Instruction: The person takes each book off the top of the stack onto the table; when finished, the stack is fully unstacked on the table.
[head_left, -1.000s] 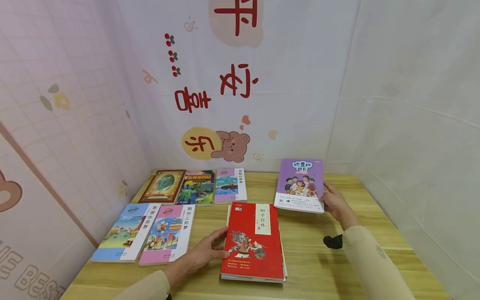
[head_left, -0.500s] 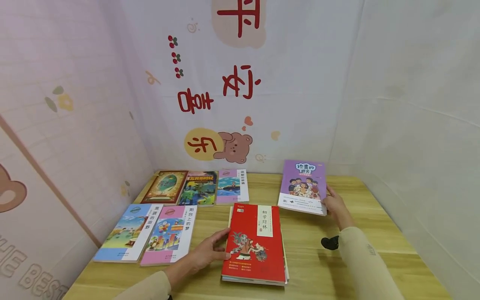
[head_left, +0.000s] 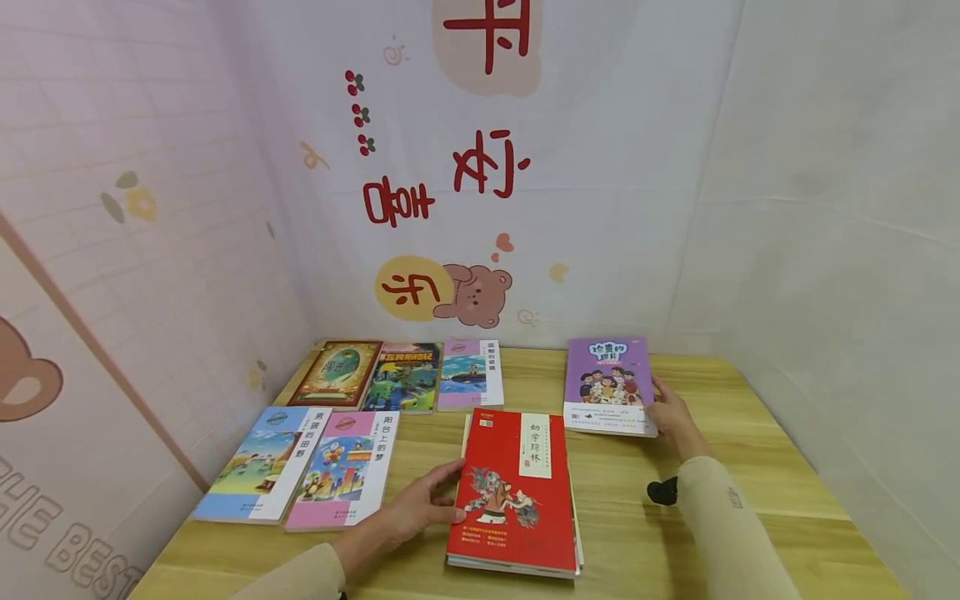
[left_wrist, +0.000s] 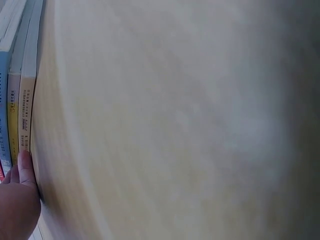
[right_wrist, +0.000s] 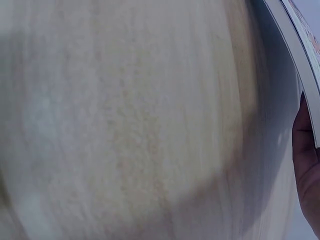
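Red book (head_left: 510, 492) and purple book (head_left: 611, 392), one hand at each

Both sleeves (head_left: 738, 533) run out of the head view at the bottom. The left hand (head_left: 418, 506), thumb and fingers spread apart, rests against the left edge of the red book, which tops a stack in the near middle of the table (head_left: 622, 542). From above, the lower books are nearly hidden beneath it; the left wrist view shows their spines (left_wrist: 13, 120) in blue, yellow and tan, a finger against the tan one, though the print is too small to read.

Left of the stack, past a strip of wood, lie a blue book (head_left: 262, 462) and a pink book (head_left: 343, 471). Wood also shows from the stack to the table's right edge.

Farther off, the right hand (head_left: 672, 421) holds the purple book by its right edge, near the back of the table. Its fingers are partly hidden in the head view; the right wrist view, mostly blurred wood, shows them under the cover's edge. Whether the book's far end touches the table, I cannot tell.

Wood separates it from three back books (head_left: 402, 382), behind which hangs the printed cloth (head_left: 600, 167), its top character cut off.
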